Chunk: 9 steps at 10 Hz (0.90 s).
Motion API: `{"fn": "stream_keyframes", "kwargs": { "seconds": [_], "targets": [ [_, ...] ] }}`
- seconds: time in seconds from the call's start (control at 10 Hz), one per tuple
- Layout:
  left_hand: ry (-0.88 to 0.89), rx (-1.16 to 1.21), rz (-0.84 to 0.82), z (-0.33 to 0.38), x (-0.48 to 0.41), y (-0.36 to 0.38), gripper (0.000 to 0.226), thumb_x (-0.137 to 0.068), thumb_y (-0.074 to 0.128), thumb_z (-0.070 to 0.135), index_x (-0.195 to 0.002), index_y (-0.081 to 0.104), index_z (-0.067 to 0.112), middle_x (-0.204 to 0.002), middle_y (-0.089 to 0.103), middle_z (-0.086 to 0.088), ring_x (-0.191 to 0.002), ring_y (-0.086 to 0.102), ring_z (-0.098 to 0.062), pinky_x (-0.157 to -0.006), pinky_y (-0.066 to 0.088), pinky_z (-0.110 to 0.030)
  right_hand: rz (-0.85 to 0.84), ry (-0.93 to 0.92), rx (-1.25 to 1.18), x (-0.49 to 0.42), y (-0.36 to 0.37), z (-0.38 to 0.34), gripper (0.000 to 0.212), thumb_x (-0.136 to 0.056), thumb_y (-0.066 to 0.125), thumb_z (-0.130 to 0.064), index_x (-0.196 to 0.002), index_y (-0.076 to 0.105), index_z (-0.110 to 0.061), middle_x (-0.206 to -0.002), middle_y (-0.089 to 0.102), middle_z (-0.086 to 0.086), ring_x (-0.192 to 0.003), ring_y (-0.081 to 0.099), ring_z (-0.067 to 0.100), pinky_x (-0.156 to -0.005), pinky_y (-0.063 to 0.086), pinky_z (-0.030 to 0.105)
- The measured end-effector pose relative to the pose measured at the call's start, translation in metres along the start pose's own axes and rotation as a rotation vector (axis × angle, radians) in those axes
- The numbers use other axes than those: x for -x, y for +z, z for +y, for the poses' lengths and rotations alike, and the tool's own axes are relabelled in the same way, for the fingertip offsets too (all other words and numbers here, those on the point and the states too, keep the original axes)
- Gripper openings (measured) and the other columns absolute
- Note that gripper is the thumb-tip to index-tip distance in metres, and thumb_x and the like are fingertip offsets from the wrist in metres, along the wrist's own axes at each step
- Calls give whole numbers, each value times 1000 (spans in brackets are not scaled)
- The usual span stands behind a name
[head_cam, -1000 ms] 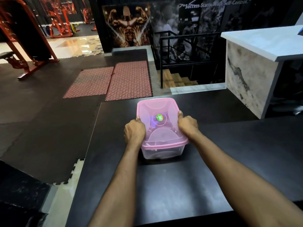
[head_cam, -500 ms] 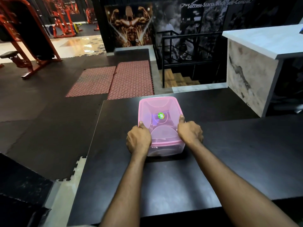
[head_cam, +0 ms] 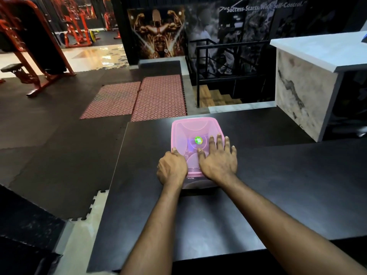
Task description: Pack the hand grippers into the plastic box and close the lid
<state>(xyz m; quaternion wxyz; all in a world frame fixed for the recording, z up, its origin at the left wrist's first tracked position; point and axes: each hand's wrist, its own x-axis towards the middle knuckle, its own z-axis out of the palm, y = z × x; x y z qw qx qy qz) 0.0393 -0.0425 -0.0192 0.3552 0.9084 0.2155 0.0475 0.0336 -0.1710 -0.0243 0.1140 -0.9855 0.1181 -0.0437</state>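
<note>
Gym floor stretches out ahead of me, dark rubber mats with two red patterned mats (head_cam: 137, 99) farther off and red machines (head_cam: 29, 56) at the far left. Closer in, a black table (head_cam: 258, 175) fills the lower half of my view, and a pale marble counter (head_cam: 309, 80) stands off to my right.

On that table, straight in front of me, sits the plastic box (head_cam: 195, 184), its clear wall showing just below my wrists. The pink lid (head_cam: 194, 130) lies flat on top of it, with a small green sticker (head_cam: 198, 140) near the middle. Through the pink plastic I can make out only vague shapes, so I cannot tell how the hand grippers lie inside.

My left hand (head_cam: 172, 169) is curled around the near left corner of the box, thumb up on the lid's edge, the other fingers wrapped down the side. My right hand (head_cam: 218, 159) lies flat and spread wide on the right half of the lid, palm down, fingers (head_cam: 219, 140) reaching toward the sticker and the right rim, holding nothing, only resting on the pink surface.
</note>
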Motion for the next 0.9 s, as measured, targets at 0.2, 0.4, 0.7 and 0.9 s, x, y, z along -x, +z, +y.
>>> {"fn": "stream_keyframes", "kwargs": {
  "seconds": [0.2, 0.4, 0.7, 0.9],
  "targets": [
    [32, -48, -50, 0, -6, -2, 48, -99, 28, 36, -119, 58, 4, -123, 62, -24, -114, 56, -42, -92, 43, -45, -111, -37, -24, -25, -4, 5, 75, -98, 20, -58, -158, 12, -14, -167, 2, 10, -154, -2, 29, -123, 3, 46],
    [200, -85, -88, 21, -43, -9, 42, -95, 36, 28, -131, 40, 6, -130, 53, -25, -116, 53, -45, -92, 42, -47, -135, -133, -32, -88, -12, 10, 71, -100, 27, -51, -157, 15, -11, -167, 5, 8, -154, 1, 25, -123, 5, 42],
    [555, -205, -155, 32, -85, 6, 37, -95, 42, 26, -126, 46, 7, -135, 38, -16, -104, 56, -44, -83, 45, -51, -104, -133, -117, -95, -4, 12, 69, -101, 29, -49, -157, 16, -11, -166, 9, 7, -154, 5, 23, -124, 8, 39],
    [577, -97, -225, 32, -105, -11, 41, -97, 41, 33, -126, 48, 5, -132, 46, -18, -116, 52, -41, -95, 43, -47, 72, -38, -405, -90, -18, 10, 52, -95, 55, -33, -141, 52, -10, -151, 47, 13, -144, 37, 27, -117, 30, 39]
  ]
}}
